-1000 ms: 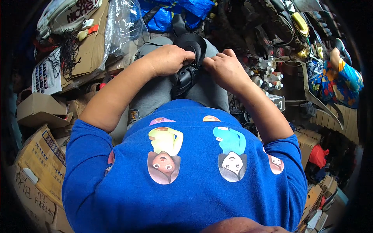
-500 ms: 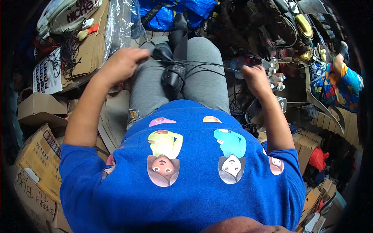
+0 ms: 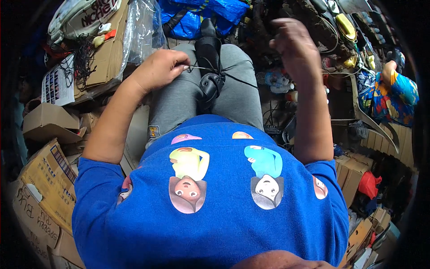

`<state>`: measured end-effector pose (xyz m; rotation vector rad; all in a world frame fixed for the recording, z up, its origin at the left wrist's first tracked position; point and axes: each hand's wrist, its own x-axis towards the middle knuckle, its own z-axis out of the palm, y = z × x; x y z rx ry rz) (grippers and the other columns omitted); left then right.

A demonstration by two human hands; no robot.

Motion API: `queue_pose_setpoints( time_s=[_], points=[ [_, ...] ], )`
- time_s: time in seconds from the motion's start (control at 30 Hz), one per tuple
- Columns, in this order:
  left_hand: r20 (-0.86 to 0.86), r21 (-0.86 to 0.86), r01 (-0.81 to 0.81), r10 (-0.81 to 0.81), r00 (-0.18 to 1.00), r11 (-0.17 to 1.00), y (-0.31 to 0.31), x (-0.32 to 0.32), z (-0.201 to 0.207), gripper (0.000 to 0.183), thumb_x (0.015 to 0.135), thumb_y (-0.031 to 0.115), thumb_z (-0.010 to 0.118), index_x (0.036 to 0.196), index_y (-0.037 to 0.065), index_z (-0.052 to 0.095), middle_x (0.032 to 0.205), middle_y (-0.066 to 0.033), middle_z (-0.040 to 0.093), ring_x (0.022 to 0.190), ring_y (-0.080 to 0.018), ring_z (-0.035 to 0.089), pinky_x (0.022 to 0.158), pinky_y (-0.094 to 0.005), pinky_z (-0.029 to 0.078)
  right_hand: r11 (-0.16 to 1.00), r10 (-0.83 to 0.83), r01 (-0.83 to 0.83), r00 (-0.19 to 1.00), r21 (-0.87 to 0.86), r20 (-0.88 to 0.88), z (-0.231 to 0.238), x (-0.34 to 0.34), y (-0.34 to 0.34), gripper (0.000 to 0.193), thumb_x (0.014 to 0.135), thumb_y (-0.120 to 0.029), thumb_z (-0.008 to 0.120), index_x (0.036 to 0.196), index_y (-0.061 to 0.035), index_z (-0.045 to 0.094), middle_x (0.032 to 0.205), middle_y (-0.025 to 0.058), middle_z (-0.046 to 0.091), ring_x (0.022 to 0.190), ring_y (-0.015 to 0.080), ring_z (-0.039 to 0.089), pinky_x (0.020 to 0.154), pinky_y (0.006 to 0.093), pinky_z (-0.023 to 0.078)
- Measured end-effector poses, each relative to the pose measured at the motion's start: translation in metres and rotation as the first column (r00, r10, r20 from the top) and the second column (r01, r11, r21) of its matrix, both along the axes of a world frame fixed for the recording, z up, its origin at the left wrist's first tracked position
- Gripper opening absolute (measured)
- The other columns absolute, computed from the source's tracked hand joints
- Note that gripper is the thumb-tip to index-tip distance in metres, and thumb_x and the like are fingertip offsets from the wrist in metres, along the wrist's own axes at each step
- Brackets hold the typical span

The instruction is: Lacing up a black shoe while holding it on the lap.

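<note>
Black leathery piece (image 3: 211,85), a shoe by the look of its eyelets though its exact kind is hard to tell, lies in the person's lap in the head view, between the thighs of the grey trousers (image 3: 177,101). A broad black part (image 3: 207,50) stretches away from the body just beyond it; whether the two are joined is unclear.

The piece sits between the two hands, much nearer the left one. The left hand (image 3: 163,65) is just to its left, apart from it, with thumb and fingers pinched around a thin metallic tool (image 3: 200,68) that points right, toward the far end of the piece. The right hand (image 3: 296,45) is up to the right and beyond the piece, well apart from it. Its fingers are curled but blurred, so I cannot tell whether they grip anything. Black cord (image 3: 240,80) trails from the piece rightward across the right thigh.

Clear plastic bottles (image 3: 277,80) lie past the right knee, and a bright blue bag (image 3: 226,13) is beyond the knees. To the left are flat cardboard (image 3: 106,56), a clear plastic sheet (image 3: 143,33) and a tangle of black strings (image 3: 83,62).
</note>
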<state>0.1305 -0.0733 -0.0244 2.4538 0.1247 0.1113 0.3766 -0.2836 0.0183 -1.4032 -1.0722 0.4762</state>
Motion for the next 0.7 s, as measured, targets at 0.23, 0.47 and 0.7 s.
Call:
queue_pose_setpoints(
  time_s=[0.23,0.47,0.7],
  points=[
    [-0.023,0.105,0.063,-0.061,0.998,0.992,-0.012,0.004,0.001,0.017,0.078,0.007,0.058,0.093,0.004,0.064,0.088,-0.0154,0.065,0.085,-0.0320,0.063,0.076,-0.0398,0.050,0.674,0.352,0.185,0.772,-0.715,0.530,-0.035,-0.043,0.054,0.058,0.074,-0.044,0.074,0.114,-0.0041,0.059,0.104,0.0179,0.066,0.097,0.0300,0.064,0.084,0.0351,0.049],
    [-0.060,0.142,0.096,-0.088,0.994,0.985,-0.012,0.007,-0.001,0.015,0.077,0.007,0.057,0.090,0.005,0.064,0.086,-0.0142,0.066,0.084,-0.0332,0.063,0.076,-0.0415,0.050,0.739,0.391,-0.043,0.840,-0.672,0.376,-0.046,-0.037,0.054,0.052,0.073,-0.039,0.077,0.107,-0.0035,0.059,0.074,0.0091,0.060,0.069,0.0186,0.057,0.064,0.0335,0.045],
    [-0.072,0.253,0.130,-0.116,0.991,0.959,-0.001,0.001,-0.004,0.013,0.078,0.007,0.054,0.088,0.006,0.062,0.084,-0.0165,0.064,0.083,-0.0361,0.061,0.073,-0.0441,0.048,0.608,0.394,-0.119,0.904,-0.785,0.168,-0.057,-0.038,0.057,0.038,0.077,-0.033,0.075,0.074,0.0001,0.057,0.061,0.0032,0.050,0.062,0.0097,0.043,0.057,0.0310,0.040]
  ],
)
